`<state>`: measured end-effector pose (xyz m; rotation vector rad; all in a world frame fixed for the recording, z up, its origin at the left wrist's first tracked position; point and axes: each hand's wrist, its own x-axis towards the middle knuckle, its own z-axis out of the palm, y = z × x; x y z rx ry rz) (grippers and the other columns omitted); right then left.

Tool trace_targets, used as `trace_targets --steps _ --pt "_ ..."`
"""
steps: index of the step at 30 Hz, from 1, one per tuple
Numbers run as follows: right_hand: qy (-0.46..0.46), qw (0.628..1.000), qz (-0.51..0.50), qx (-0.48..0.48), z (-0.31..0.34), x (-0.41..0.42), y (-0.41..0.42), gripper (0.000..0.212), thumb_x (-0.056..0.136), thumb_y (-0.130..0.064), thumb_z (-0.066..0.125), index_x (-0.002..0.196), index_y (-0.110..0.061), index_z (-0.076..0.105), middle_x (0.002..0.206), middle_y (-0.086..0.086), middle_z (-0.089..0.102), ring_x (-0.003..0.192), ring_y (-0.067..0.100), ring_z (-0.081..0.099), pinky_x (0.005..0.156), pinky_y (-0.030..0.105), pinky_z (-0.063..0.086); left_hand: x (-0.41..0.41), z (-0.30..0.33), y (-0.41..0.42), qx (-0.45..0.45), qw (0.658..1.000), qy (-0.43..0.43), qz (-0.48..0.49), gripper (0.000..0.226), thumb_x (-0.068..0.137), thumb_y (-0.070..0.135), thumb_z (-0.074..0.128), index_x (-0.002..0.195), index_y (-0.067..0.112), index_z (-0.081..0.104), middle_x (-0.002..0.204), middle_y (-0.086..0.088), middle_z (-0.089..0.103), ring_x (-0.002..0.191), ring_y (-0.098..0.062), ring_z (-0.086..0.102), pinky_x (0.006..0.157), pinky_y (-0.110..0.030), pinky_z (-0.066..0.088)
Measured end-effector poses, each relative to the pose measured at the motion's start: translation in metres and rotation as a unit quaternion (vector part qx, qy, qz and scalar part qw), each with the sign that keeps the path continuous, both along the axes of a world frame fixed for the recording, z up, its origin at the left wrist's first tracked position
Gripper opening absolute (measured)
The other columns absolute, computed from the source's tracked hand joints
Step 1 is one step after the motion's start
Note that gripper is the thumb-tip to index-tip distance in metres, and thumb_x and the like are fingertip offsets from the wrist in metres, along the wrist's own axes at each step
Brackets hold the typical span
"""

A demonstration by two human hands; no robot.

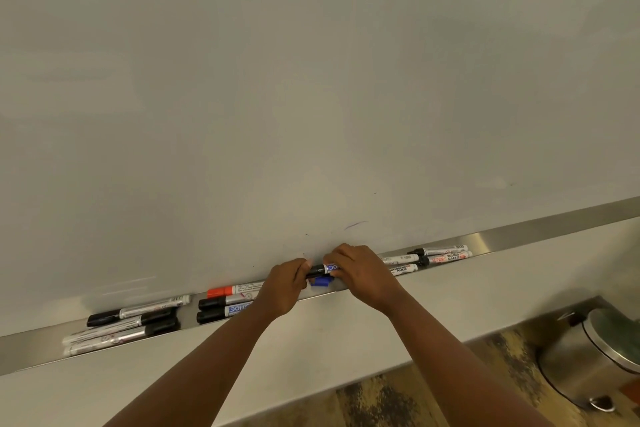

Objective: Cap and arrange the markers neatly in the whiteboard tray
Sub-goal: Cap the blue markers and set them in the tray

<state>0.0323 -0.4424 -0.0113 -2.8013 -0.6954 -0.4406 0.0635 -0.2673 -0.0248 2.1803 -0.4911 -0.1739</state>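
Steel tray carries three marker clusters and a blue cap

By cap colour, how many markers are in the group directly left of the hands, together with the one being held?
Red cap: 1, the red-capped marker
Black cap: 3, the upper black-capped marker, the lower black-capped marker, the held marker
Total: 4

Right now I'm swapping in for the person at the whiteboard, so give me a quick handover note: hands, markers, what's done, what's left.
Left hand: holds the black cap end of a marker.
Right hand: holds that marker's barrel.
Tray: three markers far left, three left of centre including a red-capped one, a group on the right. A blue piece lies under the hands.
Done: the groups look capped.
Left: set the held marker down, deal with the blue piece, straighten the groups.
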Motion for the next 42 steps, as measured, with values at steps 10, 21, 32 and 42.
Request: trace_targets --steps 10,21,32,42 --pt "0.179 0.941 -0.039 0.286 0.009 0.001 0.006 0.010 0.084 -0.007 0.061 0.092 -0.003 0.066 0.092 0.014 0.065 0.075 0.010 0.053 0.067 0.001 0.037 0.005 0.011 0.002 0.093 0.992 -0.074 -0.049 0.039 0.098 0.014 0.030 0.062 0.029 0.033 0.073 -0.009 0.049 0.067 -0.024 0.042 0.066 -0.024 0.032" --pt "0.273 0.911 -0.073 0.300 0.022 0.004 0.002 0.015 0.083 -0.011 0.063 0.095 -0.003 0.068 0.089 0.015 0.068 0.058 0.006 0.052 0.050 0.004 0.041 0.000 0.003 0.003 0.037 0.992 -0.085 -0.081 0.019 0.097 0.015 0.032 0.084 0.014 0.046 0.076 -0.006 0.052 0.060 -0.004 0.042 0.061 -0.012 0.033" --pt "0.144 0.982 -0.062 0.106 0.013 -0.008 0.001 0.027 0.088 -0.031 0.055 0.109 -0.015 0.062 0.102 0.012 0.068 0.086 0.024 0.059 0.069 0.028 0.040 0.007 0.005 0.009 0.017 0.999 -0.021 -0.029 0.033 0.098 0.017 0.029 0.076 0.010 0.053 0.070 -0.006 0.053 0.062 -0.014 0.045 0.057 -0.019 0.031" --pt "0.222 0.952 -0.030 0.208 0.018 -0.005 0.002 0.019 0.091 -0.025 0.052 0.076 -0.019 0.063 0.055 -0.003 0.050 0.049 0.005 0.041 0.048 0.020 0.030 0.006 0.011 0.008 0.019 0.995 -0.082 -0.058 0.038 0.097 0.012 0.033 0.063 0.029 0.038 0.059 0.001 0.045 0.055 -0.009 0.042 0.056 -0.010 0.034"
